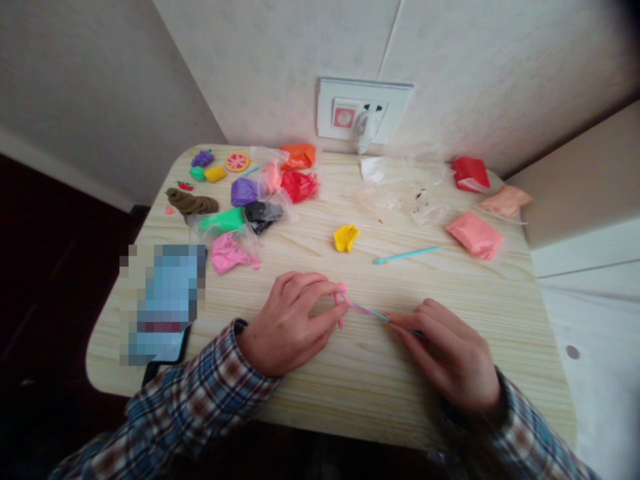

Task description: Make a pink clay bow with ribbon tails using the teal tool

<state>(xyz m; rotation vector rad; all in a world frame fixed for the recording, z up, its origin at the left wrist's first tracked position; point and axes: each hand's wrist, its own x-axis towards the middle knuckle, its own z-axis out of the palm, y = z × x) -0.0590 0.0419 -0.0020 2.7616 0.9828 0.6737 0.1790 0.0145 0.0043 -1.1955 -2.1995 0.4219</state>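
Observation:
A small pink clay figure with thin strands is pinched between the fingertips of my left hand, just above the table. My right hand grips a thin blue modelling tool between thumb and fingers. The tool's tip reaches left to a pink strand by my left fingers; whether it presses into the clay I cannot tell. Beyond my hands lie a yellow clay piece and a second blue modelling tool.
Bags of coloured clay, among them pink, green and red, crowd the left rear. Finished clay pieces, such as a grape bunch, stand behind. A phone lies left. More clay packs sit right, under a wall socket.

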